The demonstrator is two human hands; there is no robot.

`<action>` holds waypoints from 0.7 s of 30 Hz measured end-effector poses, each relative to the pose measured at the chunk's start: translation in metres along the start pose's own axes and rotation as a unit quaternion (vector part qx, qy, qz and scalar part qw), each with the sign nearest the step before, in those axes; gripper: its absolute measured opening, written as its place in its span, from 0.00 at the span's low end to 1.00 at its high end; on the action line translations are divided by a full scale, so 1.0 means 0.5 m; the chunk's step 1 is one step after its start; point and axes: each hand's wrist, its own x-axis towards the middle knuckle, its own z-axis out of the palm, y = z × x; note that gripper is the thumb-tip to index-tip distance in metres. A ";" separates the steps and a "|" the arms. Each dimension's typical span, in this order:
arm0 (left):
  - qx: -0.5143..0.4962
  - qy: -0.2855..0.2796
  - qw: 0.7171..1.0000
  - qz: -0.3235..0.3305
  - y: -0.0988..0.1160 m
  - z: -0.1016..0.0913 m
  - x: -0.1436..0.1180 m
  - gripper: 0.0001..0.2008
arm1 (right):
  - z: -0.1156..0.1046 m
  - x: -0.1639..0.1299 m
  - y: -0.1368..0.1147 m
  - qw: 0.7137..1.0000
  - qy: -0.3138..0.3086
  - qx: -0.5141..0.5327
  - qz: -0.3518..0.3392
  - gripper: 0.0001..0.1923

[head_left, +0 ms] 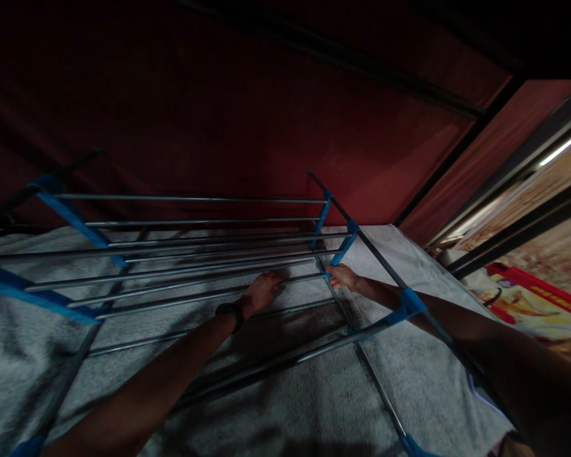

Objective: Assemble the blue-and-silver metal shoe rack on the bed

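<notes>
A rack of thin metal rods and blue plastic brackets lies on a grey cloth, its several rods running left to right. My left hand, with a dark band on the wrist, closes round a lower metal rod near its right end. At that rod's right end, my right hand pinches the lower tip of a blue bracket. My right forearm passes behind a slanting dark pole. Another blue bracket sits on this pole, nearer to me. Some fingertips of both hands are hidden.
A dark red wall rises close behind the rack. The grey cloth spreads under it. On the left stand more blue brackets. A red and yellow printed package lies at the right, beyond the cloth's edge.
</notes>
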 end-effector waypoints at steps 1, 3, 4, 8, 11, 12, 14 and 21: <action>0.009 -0.004 1.000 -0.008 0.008 -0.003 -0.001 0.20 | 0.001 -0.003 -0.002 1.000 0.002 -0.001 0.000 0.15; 0.016 -0.007 1.000 -0.024 0.030 -0.008 -0.007 0.19 | 0.003 -0.013 -0.006 1.000 0.003 -0.006 -0.002 0.13; 0.016 -0.006 0.999 -0.028 0.042 -0.011 -0.014 0.20 | 0.003 -0.019 -0.007 1.000 0.003 -0.011 -0.004 0.12; 0.030 0.021 0.999 -0.030 0.083 -0.032 -0.060 0.21 | -0.002 -0.028 -0.001 0.999 -0.009 -0.028 -0.018 0.12; 0.054 0.048 0.996 -0.058 0.090 -0.073 -0.113 0.17 | -0.006 -0.017 0.007 0.999 -0.006 -0.030 -0.028 0.11; 0.066 0.054 0.994 -0.073 0.085 -0.091 -0.134 0.16 | -0.007 -0.013 0.010 0.999 -0.006 -0.032 -0.029 0.11; 0.088 0.064 0.988 -0.110 0.067 -0.128 -0.177 0.14 | -0.008 -0.010 0.013 0.999 -0.009 -0.033 -0.031 0.11; -0.004 0.158 0.898 -0.410 -0.040 -0.187 -0.315 0.08 | -0.010 -0.003 0.023 0.999 -0.008 -0.024 -0.044 0.12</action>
